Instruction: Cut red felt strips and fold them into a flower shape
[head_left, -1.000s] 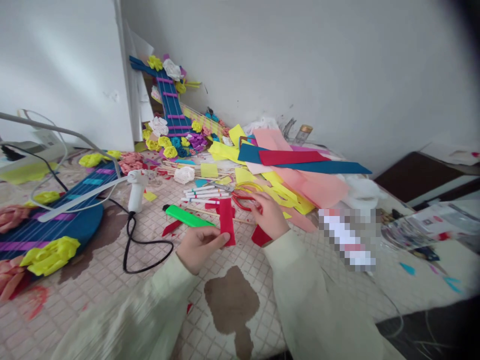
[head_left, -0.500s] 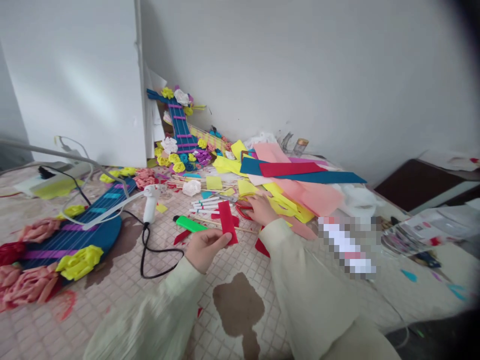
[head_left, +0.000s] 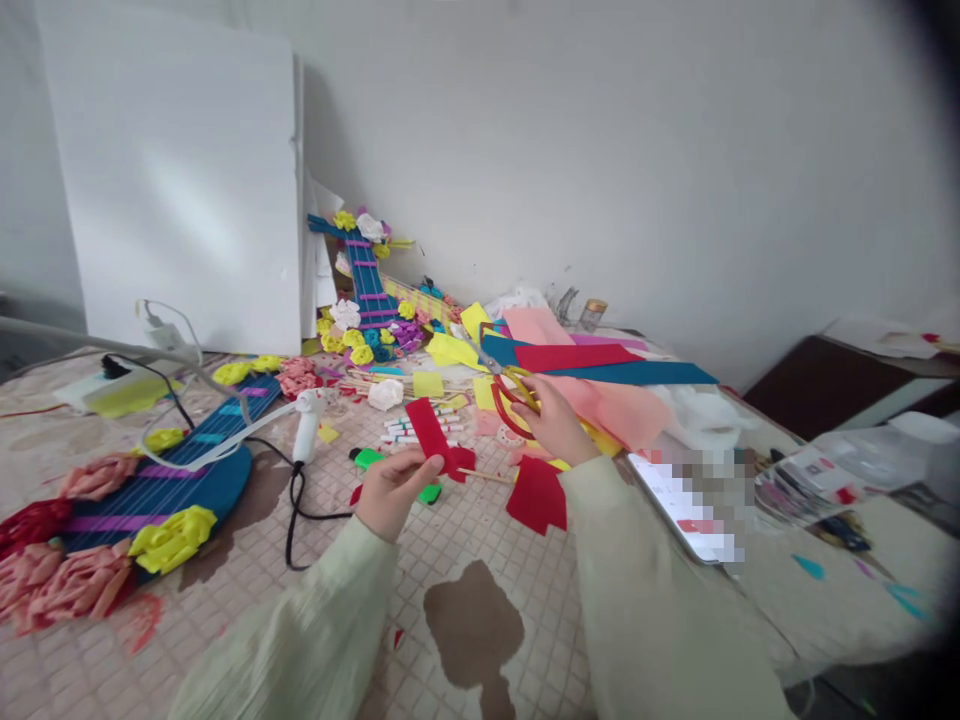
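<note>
No legible text, label, brand, number or sign found. The phone screen point(head_left: 686, 505), lower right of centre, is pixelated; printed papers point(head_left: 814, 475) at right are too small to read.

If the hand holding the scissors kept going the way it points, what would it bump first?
Probably the bright yellow paper sheet lying just past the red-handled metal scissors in the right hand. Depth is unclear, so it might pass above.

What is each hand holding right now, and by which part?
The left hand pinches a red paper strip near its lower end. The right hand holds the red-handled scissors by the handle loops.
</note>
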